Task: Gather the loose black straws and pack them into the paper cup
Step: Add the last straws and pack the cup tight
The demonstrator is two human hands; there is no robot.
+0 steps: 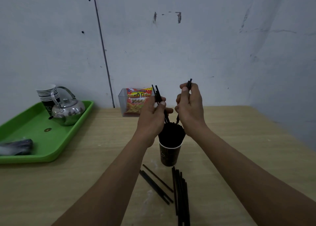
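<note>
Loose straws (181, 191) lie on the table (248, 148) just by the full cup (169, 155). The left hand (153, 112) and the right hand (189, 105) each pinch a few straws (158, 95) right above it. Slide them slowly into gaps so the cup does not tip.

Both hands (154, 111) (189, 104) hold straws (158, 95) above cup (169, 154).

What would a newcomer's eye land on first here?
At centre, the left hand and right hand each grip a few black straws over the paper cup, already packed full. Loose straws lie on the table nearer the person; a green tray holding a shiny kettle sits at left.
</note>
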